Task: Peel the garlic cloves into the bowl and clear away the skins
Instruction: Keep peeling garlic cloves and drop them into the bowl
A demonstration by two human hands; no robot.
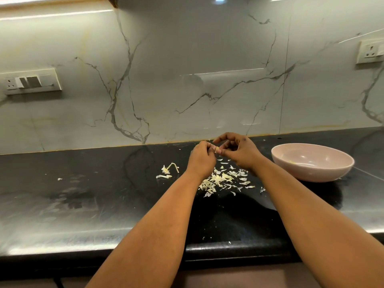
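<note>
Garlic clove pinched between left hand and right hand.

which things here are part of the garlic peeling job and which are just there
Part of the job:
- garlic clove, pinched between left hand and right hand
- pink bowl, to the right
- pile of skins on the black counter
- garlic stem left of the pile

Just there:
- switch panel, left wall
- wall socket, right wall
</note>
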